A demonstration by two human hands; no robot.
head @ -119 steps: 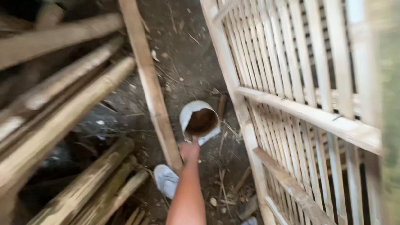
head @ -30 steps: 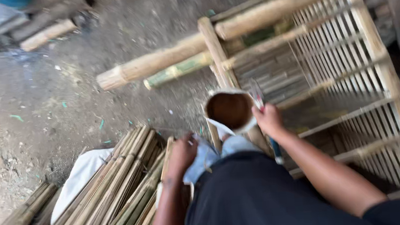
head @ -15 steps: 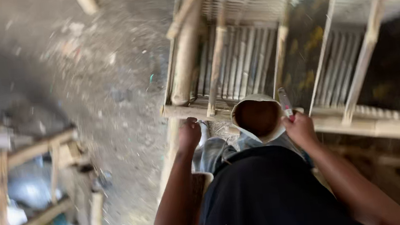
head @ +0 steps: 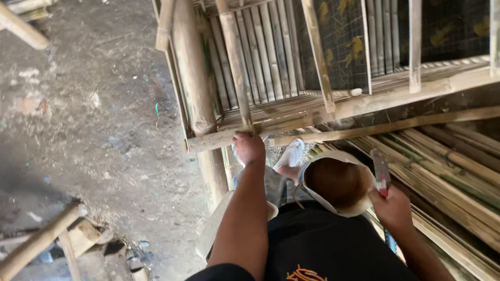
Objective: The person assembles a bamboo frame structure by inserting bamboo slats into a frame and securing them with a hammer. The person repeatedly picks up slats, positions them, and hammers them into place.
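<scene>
My left hand (head: 249,147) grips the lower end of an upright bamboo slat (head: 233,50) where it meets the bottom rail of a bamboo frame (head: 344,104). My right hand (head: 392,206) is closed around a red-handled tool (head: 381,172) that points upward. A pale container (head: 339,182) with dark brown contents sits right beside that hand, in front of my black shirt; how it is held up is hidden. Between my arms a light shoe (head: 288,154) shows on the ground.
A thick bamboo post (head: 193,72) forms the frame's left side, and dark mesh (head: 451,11) fills its right part. Long bamboo poles (head: 480,179) lie stacked at the right. Dirt floor spreads on the left, with a rough wooden structure (head: 35,253) at lower left.
The view has swung, so the bamboo frame now stands closer and larger. My left hand has moved up onto the slat at the bottom rail. My right hand and the container have dropped lower right.
</scene>
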